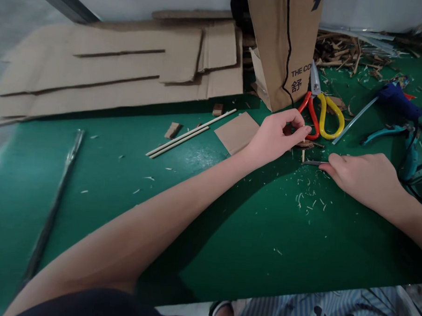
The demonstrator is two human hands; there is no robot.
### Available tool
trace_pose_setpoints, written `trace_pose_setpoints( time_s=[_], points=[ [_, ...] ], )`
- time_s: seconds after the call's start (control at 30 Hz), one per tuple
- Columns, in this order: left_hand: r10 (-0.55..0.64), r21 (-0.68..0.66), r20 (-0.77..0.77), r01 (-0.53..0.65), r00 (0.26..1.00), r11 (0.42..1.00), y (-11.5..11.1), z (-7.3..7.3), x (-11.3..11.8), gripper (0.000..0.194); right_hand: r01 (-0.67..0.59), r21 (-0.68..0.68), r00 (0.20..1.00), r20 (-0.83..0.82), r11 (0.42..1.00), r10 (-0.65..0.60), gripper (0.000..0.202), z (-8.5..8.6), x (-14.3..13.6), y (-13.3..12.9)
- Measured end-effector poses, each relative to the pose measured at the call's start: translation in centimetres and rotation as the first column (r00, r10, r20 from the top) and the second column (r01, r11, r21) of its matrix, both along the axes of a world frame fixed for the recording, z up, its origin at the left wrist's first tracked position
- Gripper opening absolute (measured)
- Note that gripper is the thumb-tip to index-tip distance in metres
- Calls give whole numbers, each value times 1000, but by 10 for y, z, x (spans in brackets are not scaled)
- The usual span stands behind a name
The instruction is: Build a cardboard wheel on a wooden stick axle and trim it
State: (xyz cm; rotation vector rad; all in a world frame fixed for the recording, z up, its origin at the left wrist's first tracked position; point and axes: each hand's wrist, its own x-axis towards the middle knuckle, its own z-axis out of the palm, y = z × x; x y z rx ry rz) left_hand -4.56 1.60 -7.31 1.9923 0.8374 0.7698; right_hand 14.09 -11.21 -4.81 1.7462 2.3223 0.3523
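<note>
Dark sleeve [99, 307] nearest; right hand [364, 176] holds likely blade [314, 163], long axis leftward.

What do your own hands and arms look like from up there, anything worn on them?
Both the left hand and right hand are ungloved, wrists without watch or band. A dark sleeve shows by the left arm; no right sleeve is visible.

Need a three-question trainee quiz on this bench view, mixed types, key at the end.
1. True or false: the right hand holds a thin grey tool.

2. The scissors have handles that are: a) both red; b) one red, one yellow; c) both blue.

3. Fill in the colour: two loose sticks lie on a ____ table.

Key: 1 true; 2 b; 3 green.
</note>
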Motion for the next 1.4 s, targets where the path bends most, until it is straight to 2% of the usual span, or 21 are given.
trace_pose_setpoints(
  time_s=[0.17, 0.27, 0.43, 0.6, 0.87, 1.17, 1.4],
  points=[
    [-38, -10, 7, 38, 999, 999, 0, 2, 0, 15, 46, 78, 998, -37, 996, -44, 60, 0, -1, 10],
    [-26, -3, -16, 26, 1000, 1000, 0, 2, 1, 15, 53, 59, 997, -53, 997, -50, 60, 0, -4, 13],
    [-28, 15, -16, 28, 999, 999, 0, 1, 1, 16, -30, -35, 1000, -9, 999, 30, 52, 2, -2, 7],
    [-34, 2, -7, 34, 999, 999, 0, 0, 0, 15, -80, -40, 997, -3, 996, 80, 52, 4, 1, 1],
    [-11, -11, 3, 11, 1000, 1000, -1, 1, 0, 19, 31, 28, 1000, -3, 999, -31, 58, 3, 0, 13],
    [-22, 6, 4, 22, 1000, 1000, -2, 5, 0, 16, -84, 16, 996, 15, 996, 84, 52, 2, 3, 1],
    [-26, -4, 26, 26, 999, 1000, -1, 1, 0, 14, -2, 103, 1000, -9, 995, 3, 56, 3, -4, 10]
  ],
)
